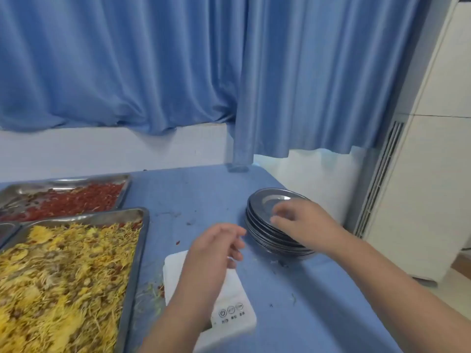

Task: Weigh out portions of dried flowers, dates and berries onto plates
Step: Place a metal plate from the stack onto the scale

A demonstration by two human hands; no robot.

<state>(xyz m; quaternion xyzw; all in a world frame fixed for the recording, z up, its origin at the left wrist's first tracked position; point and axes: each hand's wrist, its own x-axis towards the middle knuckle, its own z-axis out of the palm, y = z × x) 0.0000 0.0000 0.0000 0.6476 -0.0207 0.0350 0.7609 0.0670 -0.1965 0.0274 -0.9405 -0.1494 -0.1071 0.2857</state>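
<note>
Blue-clothed desk [204,194], curtain [127,59] behind. Right hand [303,225] on plate stack [257,225] at desk's right edge, grip unclear through blur; left hand [216,250] loose, empty, above scale [237,312]. Step: fetching plate; next, set it centred on scale

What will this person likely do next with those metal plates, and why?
Probably lift the top plate off the stack and set it on the white scale: the fingers of the right hand are at the stack's top rim, and no plate shows on the scale beneath the left hand.
</note>
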